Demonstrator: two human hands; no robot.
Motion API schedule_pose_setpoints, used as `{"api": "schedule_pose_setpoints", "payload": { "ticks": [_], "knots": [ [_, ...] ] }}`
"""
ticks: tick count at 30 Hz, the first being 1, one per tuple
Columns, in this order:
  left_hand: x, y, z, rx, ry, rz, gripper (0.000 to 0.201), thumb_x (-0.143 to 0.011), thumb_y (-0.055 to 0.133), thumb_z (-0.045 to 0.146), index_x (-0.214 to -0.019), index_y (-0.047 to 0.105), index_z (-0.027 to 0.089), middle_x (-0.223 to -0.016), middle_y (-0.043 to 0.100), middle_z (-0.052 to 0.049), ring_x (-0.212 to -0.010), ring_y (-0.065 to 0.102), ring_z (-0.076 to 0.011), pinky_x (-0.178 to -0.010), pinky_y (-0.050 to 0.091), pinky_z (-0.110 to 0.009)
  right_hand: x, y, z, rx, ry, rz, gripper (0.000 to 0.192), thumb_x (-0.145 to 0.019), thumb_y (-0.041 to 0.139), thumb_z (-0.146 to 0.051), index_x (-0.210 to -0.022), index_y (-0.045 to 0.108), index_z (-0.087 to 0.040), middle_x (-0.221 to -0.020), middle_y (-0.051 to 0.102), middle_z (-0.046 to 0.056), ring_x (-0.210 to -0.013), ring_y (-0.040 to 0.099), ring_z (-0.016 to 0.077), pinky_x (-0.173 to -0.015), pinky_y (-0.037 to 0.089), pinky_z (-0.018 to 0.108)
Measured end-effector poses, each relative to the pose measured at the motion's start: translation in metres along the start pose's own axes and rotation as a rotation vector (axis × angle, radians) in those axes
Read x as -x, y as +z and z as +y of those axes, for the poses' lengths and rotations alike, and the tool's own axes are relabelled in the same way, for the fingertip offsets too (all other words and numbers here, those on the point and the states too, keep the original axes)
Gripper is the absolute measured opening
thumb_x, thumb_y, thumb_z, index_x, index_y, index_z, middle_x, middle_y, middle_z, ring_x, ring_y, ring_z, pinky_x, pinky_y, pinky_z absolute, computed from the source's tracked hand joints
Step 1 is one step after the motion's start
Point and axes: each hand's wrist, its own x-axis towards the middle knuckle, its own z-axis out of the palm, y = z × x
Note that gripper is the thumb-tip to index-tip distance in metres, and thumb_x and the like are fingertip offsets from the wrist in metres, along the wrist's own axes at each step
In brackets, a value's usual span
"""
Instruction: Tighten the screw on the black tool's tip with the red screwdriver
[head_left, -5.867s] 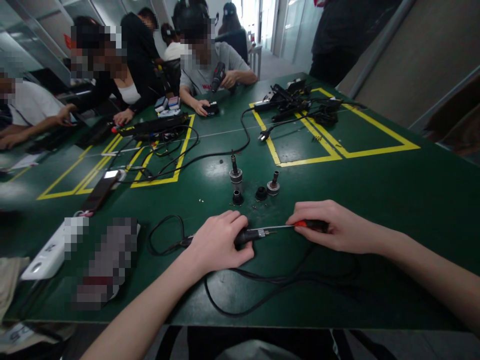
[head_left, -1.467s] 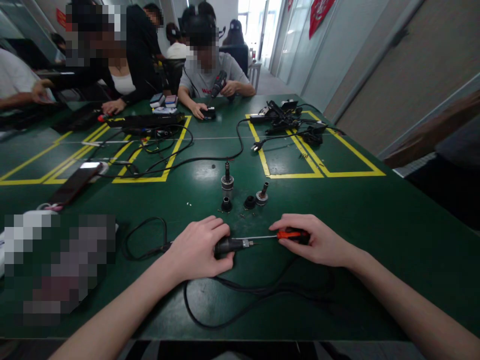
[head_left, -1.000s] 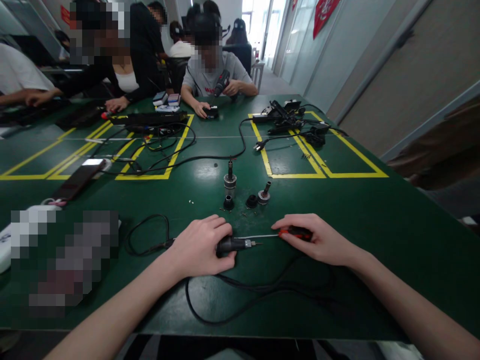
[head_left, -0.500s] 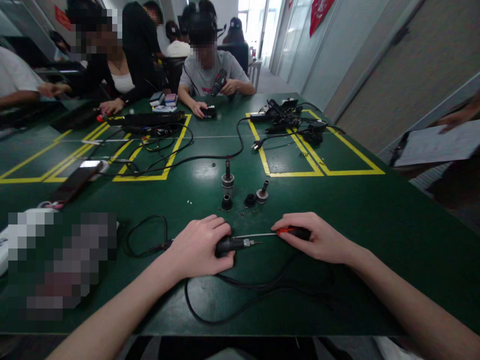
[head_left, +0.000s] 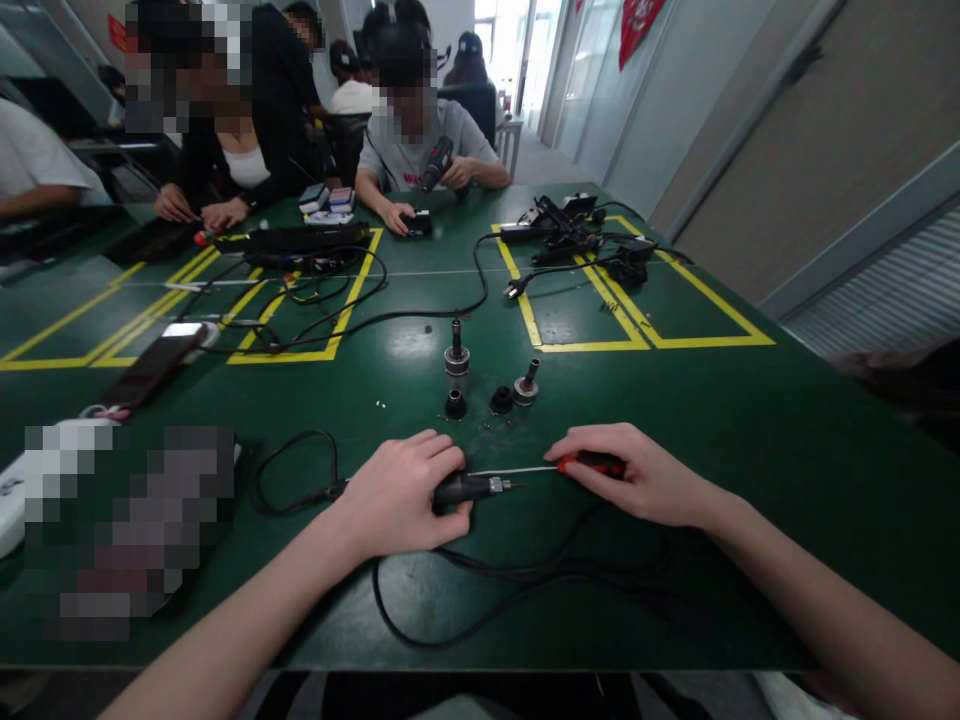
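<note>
My left hand [head_left: 405, 490] is closed over a black corded rotary tool [head_left: 469, 487], which lies on its side with its metal nose and thin bit toward the right. Between the fingers and thumb of my right hand [head_left: 637, 475] is the red and black handle of a screwdriver [head_left: 592, 463]. Its long thin shaft points left, and its tip reaches the tool's far side by my left fingers; whether it touches a screw is hidden. Just beyond stand a metal part with a shaft [head_left: 457, 360], a smaller one [head_left: 526, 384] and two black caps [head_left: 455, 403], with small screws around them.
A black cord [head_left: 442, 640] loops in front of my hands. Left lie a phone [head_left: 154, 370] and a white object [head_left: 45, 480]. Cables [head_left: 322, 290] and black tools [head_left: 562, 230] lie among yellow tape lines. Across the table, a person holds a drill [head_left: 437, 163]; others work at left.
My hands and both tools keep nearly the same pose. At the right edge, a hand with a white sheet has gone from view. A co-worker's hand at left has moved inward.
</note>
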Motion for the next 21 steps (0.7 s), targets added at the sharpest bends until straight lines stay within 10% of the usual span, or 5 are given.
{"api": "schedule_pose_setpoints", "payload": {
  "ticks": [21],
  "knots": [
    [0.0000, -0.0014, 0.0022, -0.014, -0.027, -0.053, 0.012, -0.087, 0.067, 0.029, -0.087, 0.058, 0.023, -0.086, 0.068, -0.001, -0.084, 0.065, -0.0211, -0.069, 0.046, -0.033, 0.0009, 0.0000, -0.0012, -0.051, 0.079, 0.024, 0.019, -0.101, 0.069, -0.033, -0.110, 0.081, -0.022, -0.091, 0.081, 0.006, -0.075, 0.074, 0.0185, -0.071, 0.058, 0.029]
  ]
}}
